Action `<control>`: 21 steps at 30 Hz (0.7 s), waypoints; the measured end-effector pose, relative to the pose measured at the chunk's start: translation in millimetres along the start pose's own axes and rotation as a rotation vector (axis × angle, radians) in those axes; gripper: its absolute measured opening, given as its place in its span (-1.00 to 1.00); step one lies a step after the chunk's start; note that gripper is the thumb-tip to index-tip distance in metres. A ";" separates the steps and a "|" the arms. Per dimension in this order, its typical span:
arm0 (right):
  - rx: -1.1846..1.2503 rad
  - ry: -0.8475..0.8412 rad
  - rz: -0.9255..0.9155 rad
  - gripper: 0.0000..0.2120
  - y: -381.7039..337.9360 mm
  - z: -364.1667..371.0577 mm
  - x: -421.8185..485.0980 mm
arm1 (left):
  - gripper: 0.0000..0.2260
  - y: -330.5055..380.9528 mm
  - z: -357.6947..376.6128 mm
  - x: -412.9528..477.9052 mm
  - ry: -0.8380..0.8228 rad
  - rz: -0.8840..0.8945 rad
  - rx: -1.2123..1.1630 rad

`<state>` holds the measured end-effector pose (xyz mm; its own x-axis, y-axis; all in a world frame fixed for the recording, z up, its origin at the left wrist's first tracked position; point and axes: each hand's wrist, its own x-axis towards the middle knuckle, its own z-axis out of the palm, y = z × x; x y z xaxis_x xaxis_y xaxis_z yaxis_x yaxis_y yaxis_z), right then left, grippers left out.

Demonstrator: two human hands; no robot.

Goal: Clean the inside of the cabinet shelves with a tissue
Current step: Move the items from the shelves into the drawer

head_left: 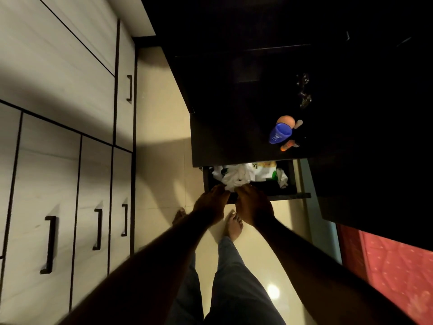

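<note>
Pinching tissue [234, 179] with left hand [212, 202] at open drawer [293, 195] front; right hand [254, 207] alongside, fingers curled, grip impossible to tell.

Dim, warm-toned, unevenly exposed. Upper right: dark cabinet [257, 66] crushed to near black, detail lost. At left, pale wardrobe doors [58, 66] catch a broad band of light, crossed by a soft diagonal shadow. Yellowish floor [161, 113] carries one round glare spot [273, 290] (low centre, beside the legs). Both left hand [210, 205] and right hand [255, 207] read as silhouettes; finger positions unclear. Lower down, forearms [152, 277] smeared by blur. Straight lines bow toward the left edge.
</note>
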<state>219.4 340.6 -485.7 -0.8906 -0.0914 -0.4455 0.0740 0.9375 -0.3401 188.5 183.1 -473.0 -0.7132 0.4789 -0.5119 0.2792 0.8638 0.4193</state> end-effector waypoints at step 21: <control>-0.137 -0.173 -0.135 -0.60 -17.9 0.0 90.5 | -0.35 -35.2 1.1 5.6 0.054 0.109 0.123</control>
<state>137.4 315.5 -519.9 -0.7975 -0.2639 -0.5425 -0.1124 0.9485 -0.2962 175.4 155.6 -491.4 -0.7071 0.5645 -0.4258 0.4308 0.8215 0.3735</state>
